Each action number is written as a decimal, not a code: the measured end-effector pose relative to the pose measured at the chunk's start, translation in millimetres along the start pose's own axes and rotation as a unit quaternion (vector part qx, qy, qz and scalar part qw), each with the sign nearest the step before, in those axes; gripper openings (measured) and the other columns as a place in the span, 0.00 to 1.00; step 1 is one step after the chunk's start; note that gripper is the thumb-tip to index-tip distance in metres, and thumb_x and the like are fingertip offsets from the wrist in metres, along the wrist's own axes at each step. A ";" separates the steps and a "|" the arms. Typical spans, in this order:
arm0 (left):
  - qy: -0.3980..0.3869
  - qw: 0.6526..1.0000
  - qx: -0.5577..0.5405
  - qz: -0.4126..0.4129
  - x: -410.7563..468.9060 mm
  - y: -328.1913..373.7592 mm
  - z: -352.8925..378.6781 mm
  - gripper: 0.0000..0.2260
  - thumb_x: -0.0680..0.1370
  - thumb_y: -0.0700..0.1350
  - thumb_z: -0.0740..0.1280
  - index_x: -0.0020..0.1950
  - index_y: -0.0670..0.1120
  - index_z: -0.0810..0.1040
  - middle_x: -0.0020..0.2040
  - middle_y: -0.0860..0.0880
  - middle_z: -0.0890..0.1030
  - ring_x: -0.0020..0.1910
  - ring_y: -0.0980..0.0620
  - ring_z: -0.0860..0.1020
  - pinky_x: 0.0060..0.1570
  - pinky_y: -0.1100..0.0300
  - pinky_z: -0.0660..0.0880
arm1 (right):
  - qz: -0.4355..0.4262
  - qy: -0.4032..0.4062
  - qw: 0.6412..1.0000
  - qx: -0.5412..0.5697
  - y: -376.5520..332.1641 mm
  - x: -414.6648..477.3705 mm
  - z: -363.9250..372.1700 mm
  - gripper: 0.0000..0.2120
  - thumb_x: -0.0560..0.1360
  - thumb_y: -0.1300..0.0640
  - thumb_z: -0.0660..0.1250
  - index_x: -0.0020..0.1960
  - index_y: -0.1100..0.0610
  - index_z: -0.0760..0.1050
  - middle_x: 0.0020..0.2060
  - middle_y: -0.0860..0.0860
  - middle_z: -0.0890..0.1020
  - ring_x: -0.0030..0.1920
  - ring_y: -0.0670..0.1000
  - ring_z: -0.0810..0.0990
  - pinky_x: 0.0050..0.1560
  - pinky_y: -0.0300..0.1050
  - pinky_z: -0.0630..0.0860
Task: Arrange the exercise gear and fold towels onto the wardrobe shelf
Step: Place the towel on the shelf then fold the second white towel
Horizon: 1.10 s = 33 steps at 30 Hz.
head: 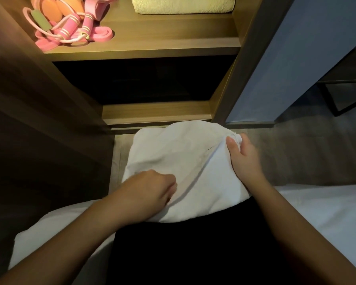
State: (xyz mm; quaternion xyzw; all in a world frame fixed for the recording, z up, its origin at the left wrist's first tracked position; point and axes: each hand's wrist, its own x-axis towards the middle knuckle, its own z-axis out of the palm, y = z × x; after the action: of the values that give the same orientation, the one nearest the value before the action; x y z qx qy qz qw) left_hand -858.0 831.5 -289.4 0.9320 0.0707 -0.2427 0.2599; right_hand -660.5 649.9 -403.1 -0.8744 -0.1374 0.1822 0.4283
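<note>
White towel (183, 171) is seen at frame centre, spread over the lap, partly folded, creased. Its near left edge is pinched by the left hand (150, 188), fingers curled into the cloth. Its far right corner is gripped by the right hand (243, 155), thumb on top. Wardrobe shelf (152, 44) is seen along the top. Pink exercise gear (70, 31), a skipping rope tangled with bands, is piled at upper left on it. A folded cream towel (182, 5) is laid at top centre of the same shelf, apart from the gear. White bedding (327, 206) is seen at lower right and lower left, grey carpet (296, 151) at right.
</note>
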 end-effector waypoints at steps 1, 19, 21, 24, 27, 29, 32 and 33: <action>-0.008 0.999 0.027 -0.026 -2.0 3.6 4.2 0.10 0.82 0.47 0.59 0.41 0.53 0.69 0.41 0.52 0.78 0.42 0.52 0.76 0.40 0.59 0.70 | -0.011 0.003 1.000 0.012 -0.8 -2.9 -0.7 0.12 0.79 0.38 0.55 0.55 0.45 0.69 0.44 0.37 0.76 0.45 0.42 0.77 0.40 0.37 0.69; -0.040 0.962 0.232 -0.135 0.3 -15.2 -6.1 0.16 0.81 0.54 0.52 0.55 0.51 0.77 0.49 0.53 0.80 0.47 0.52 0.78 0.48 0.56 0.76 | -0.043 0.032 0.997 0.052 0.0 -13.2 -2.5 0.09 0.79 0.40 0.57 0.51 0.44 0.70 0.42 0.39 0.78 0.44 0.40 0.78 0.39 0.36 0.70; -0.076 0.947 0.297 -0.095 1.0 -15.4 -10.6 0.17 0.81 0.53 0.51 0.49 0.50 0.77 0.45 0.52 0.78 0.44 0.51 0.76 0.45 0.55 0.74 | -0.050 0.024 0.997 0.061 -1.4 -13.9 -3.9 0.11 0.78 0.39 0.58 0.49 0.46 0.71 0.41 0.41 0.78 0.43 0.39 0.78 0.39 0.37 0.71; -0.104 0.944 0.309 -0.048 -0.8 -17.9 -17.6 0.14 0.81 0.51 0.53 0.52 0.50 0.77 0.44 0.52 0.79 0.43 0.51 0.77 0.44 0.56 0.75 | -0.040 0.014 0.996 0.076 -5.2 -15.3 -7.2 0.14 0.73 0.38 0.61 0.46 0.48 0.71 0.39 0.44 0.78 0.41 0.40 0.78 0.38 0.38 0.71; -0.066 0.957 0.273 -0.073 -3.5 -22.3 -29.7 0.14 0.82 0.54 0.52 0.57 0.50 0.75 0.49 0.51 0.81 0.45 0.50 0.78 0.47 0.55 0.77 | -0.037 0.016 0.995 0.091 -7.1 -14.5 -12.2 0.11 0.72 0.41 0.62 0.43 0.48 0.70 0.35 0.40 0.78 0.38 0.35 0.76 0.37 0.39 0.70; -0.025 0.965 0.250 -0.074 -6.7 -25.4 -35.9 0.13 0.83 0.54 0.53 0.59 0.51 0.72 0.50 0.50 0.80 0.45 0.50 0.78 0.46 0.56 0.76 | -0.043 0.008 0.996 0.084 -8.8 -12.3 -18.4 0.10 0.75 0.41 0.62 0.45 0.47 0.71 0.37 0.39 0.78 0.42 0.38 0.78 0.39 0.39 0.69; 0.022 0.968 0.243 -0.061 -12.5 -25.1 -36.7 0.11 0.83 0.55 0.54 0.61 0.53 0.69 0.49 0.51 0.81 0.46 0.50 0.79 0.42 0.57 0.74 | -0.055 -0.016 0.995 0.084 -11.6 -8.8 -28.5 0.05 0.79 0.44 0.61 0.48 0.44 0.72 0.41 0.39 0.79 0.44 0.40 0.79 0.40 0.38 0.70; 0.034 0.966 0.250 -0.052 -14.7 -25.9 -37.6 0.10 0.83 0.55 0.54 0.61 0.54 0.67 0.49 0.51 0.81 0.45 0.51 0.79 0.40 0.58 0.72 | -0.061 -0.023 0.994 0.086 -13.1 -7.8 -31.7 0.04 0.80 0.45 0.61 0.48 0.44 0.72 0.40 0.38 0.79 0.44 0.38 0.78 0.40 0.37 0.71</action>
State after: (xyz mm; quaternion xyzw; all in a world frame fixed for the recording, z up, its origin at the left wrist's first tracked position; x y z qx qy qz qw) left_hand -861.8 873.0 -265.8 0.9701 0.0647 -0.2338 0.0029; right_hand -654.8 632.5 -373.1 -0.8201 -0.1840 0.1867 0.5086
